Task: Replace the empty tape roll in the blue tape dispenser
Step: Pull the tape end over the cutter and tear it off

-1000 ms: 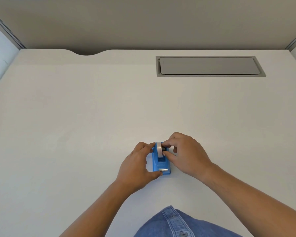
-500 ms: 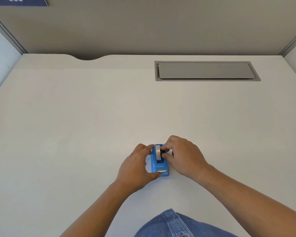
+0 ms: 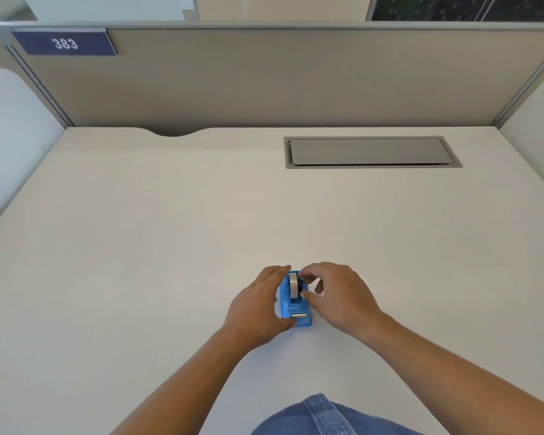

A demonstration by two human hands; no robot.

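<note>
- Small blue plastic tape dispenser [image 3: 296, 306] sits near-centre on pale surface [image 3: 139, 246], w/ whitish tape roll [image 3: 293, 285] seated in its cradle.
- Left hand [image 3: 258, 309] grips dispenser's left side; right hand [image 3: 336, 296] loose, fingertips [image 3: 305, 278] at roll hub.
- Risk: roll not fully seated, may pop out when released.

Head camera looks forward and steeply down onto the desk [image 3: 139, 246].

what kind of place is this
Most likely an office cubicle: a white desk enclosed by grey partition panels, a numbered sign reading 383 on the partition, and a cable hatch set into the desktop.
</note>
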